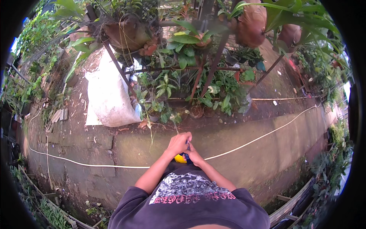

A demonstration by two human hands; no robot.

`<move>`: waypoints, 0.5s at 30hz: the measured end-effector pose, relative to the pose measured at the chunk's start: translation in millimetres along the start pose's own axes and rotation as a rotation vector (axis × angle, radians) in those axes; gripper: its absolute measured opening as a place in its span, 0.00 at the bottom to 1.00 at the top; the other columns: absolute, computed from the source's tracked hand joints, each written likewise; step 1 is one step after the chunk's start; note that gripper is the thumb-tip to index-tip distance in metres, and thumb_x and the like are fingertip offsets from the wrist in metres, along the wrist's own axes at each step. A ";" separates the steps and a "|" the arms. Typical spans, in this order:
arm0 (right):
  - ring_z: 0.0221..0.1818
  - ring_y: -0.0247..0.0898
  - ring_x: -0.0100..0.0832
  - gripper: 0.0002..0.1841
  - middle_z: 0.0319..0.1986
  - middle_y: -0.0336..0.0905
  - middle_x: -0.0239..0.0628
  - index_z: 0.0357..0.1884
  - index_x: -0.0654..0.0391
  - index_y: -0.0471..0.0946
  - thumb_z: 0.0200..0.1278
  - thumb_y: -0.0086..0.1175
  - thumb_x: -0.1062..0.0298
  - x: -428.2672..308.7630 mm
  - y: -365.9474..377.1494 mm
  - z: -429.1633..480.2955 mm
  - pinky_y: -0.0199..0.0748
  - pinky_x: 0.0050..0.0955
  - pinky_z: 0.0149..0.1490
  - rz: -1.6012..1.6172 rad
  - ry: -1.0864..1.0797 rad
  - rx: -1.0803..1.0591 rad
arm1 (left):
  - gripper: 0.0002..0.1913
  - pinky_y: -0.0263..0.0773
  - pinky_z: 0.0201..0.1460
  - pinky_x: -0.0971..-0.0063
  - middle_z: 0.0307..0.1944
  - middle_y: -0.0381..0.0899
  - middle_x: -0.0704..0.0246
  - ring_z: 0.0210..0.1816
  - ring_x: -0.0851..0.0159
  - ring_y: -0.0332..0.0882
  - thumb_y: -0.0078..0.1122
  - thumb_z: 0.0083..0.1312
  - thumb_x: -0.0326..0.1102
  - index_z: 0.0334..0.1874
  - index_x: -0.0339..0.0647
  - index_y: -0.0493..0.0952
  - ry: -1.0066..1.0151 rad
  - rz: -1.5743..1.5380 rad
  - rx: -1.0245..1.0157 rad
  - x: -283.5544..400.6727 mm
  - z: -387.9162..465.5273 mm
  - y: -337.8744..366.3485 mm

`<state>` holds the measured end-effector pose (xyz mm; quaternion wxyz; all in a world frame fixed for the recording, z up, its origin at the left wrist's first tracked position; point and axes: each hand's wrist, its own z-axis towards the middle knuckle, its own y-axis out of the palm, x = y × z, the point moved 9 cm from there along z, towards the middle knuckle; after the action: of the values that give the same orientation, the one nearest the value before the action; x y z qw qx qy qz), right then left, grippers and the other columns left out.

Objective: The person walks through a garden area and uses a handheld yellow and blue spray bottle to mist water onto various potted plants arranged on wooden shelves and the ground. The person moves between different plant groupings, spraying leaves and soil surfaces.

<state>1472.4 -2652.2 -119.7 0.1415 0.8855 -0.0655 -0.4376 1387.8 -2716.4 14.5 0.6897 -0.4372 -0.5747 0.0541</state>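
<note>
Both my hands meet in front of my waist around a blue and yellow object (181,158), perhaps a sprayer bottle. My left hand (179,143) lies over its upper blue part, and my right hand (194,155) is closed round the blue part just below. My fingers cover much of the object, so its full shape is hidden. A thin pale streak, perhaps spray, rises from my left hand toward the potted plants (213,100) at the bed's edge. Ahead of me, leafy plants fill a metal rack (183,68).
A white sack (110,97) stands left of the rack. A pale hose (114,166) crosses the concrete path (243,137). Staghorn ferns (251,25) hang overhead at the right. Broken slabs (60,115) lie at the left, and wooden rails (291,200) run behind me.
</note>
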 end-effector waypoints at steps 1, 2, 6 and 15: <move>0.28 0.72 0.23 0.31 0.35 0.73 0.34 0.74 0.51 0.51 0.73 0.48 0.69 0.7 -6.4 -8.2 0.74 0.25 0.31 -0.005 -0.008 0.002 | 0.11 0.73 0.41 0.56 0.31 0.81 0.59 0.38 0.47 0.81 0.61 0.52 0.28 0.38 0.42 0.74 -0.008 -0.012 -0.005 6.6 -1.7 7.0; 0.28 0.72 0.23 0.31 0.35 0.72 0.34 0.74 0.51 0.51 0.73 0.48 0.69 3.4 -12.8 -18.1 0.74 0.25 0.32 -0.011 -0.015 0.005 | 0.12 0.73 0.41 0.56 0.31 0.81 0.59 0.39 0.47 0.81 0.60 0.51 0.27 0.38 0.42 0.74 -0.016 -0.024 -0.010 13.8 -4.9 14.6; 0.30 0.76 0.27 0.31 0.36 0.74 0.36 0.75 0.52 0.49 0.75 0.48 0.68 5.4 -35.9 -60.3 0.78 0.28 0.36 -0.028 -0.027 -0.028 | 0.11 0.72 0.40 0.56 0.30 0.81 0.59 0.37 0.47 0.80 0.59 0.49 0.26 0.36 0.40 0.74 0.000 -0.080 -0.046 52.5 -16.2 34.7; 0.20 0.67 0.24 0.35 0.28 0.71 0.34 0.78 0.50 0.44 0.75 0.47 0.64 17.3 -86.0 -98.1 0.65 0.23 0.22 -0.017 -0.234 -0.103 | 0.11 0.71 0.39 0.56 0.29 0.78 0.59 0.36 0.47 0.79 0.60 0.48 0.24 0.34 0.38 0.71 -0.009 -0.104 0.007 105.7 -28.0 68.2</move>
<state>1560.1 -2555.5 -102.7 0.1744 0.8204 -0.0517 -0.5420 1475.7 -2628.9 49.1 0.6905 -0.4042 -0.5995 0.0222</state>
